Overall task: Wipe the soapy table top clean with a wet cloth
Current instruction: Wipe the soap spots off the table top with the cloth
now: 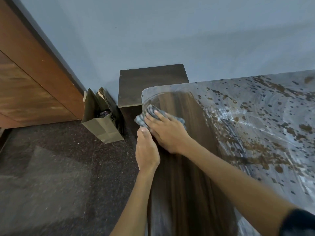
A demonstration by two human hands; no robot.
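Grey crumpled wet cloth (154, 114) is pressed flat under the right hand (167, 132) at the dark wood-grain desk (184, 176) left edge, partly overhanging. Left hand (147, 151) is held open just beside, off-edge, holding nothing. White soapy film (255, 126) lies to the right hand's right, nearest it.

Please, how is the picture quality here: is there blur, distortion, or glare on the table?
Head view: wide-angle distortion bends the door frame and the table top edge; the floor and near forearms look motion-blurred; the right hand on the cloth is fairly sharp; soft glare whitens the soap film; lighting is dim and even.
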